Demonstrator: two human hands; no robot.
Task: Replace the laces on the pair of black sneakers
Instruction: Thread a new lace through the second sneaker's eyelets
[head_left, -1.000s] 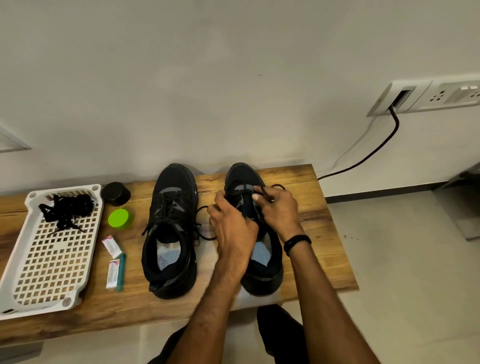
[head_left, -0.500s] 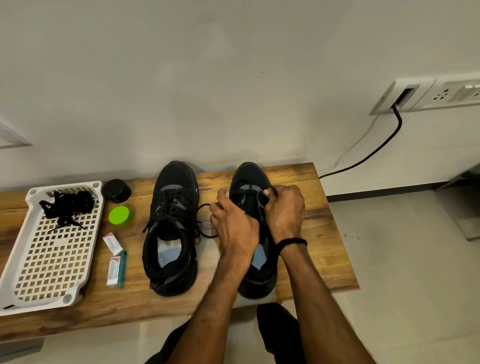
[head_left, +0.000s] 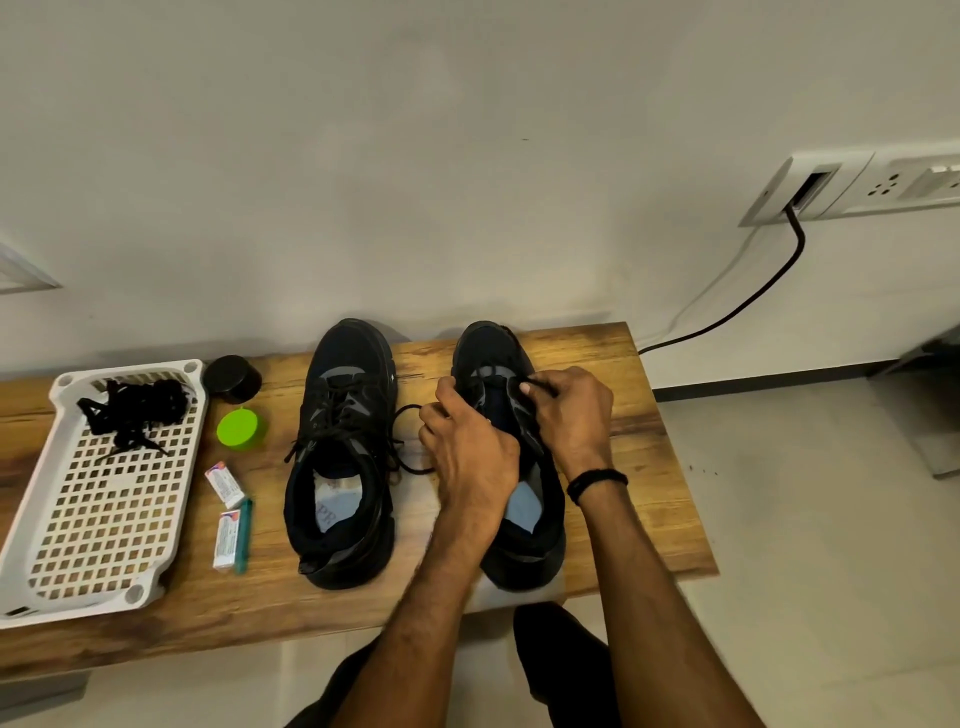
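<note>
Both your hands are on the right sneaker (head_left: 488, 348). It sits on the counter (head_left: 639, 457) just beside the left sneaker (head_left: 345, 452), toes toward the wall. Your right hand (head_left: 571, 415) has its fingers (head_left: 527, 388) pinched on the black lace (head_left: 409, 407) over the front eyelets. Your left hand (head_left: 470, 457) has its fingers curled tight on the same lace at the other side, and a loop of it lies on the counter between the two shoes. The left sneaker is laced. Off to the left, a white tray (head_left: 78, 545) holds a bundle of black laces (head_left: 135, 410), with a green cap (head_left: 240, 428) beside it.
</note>
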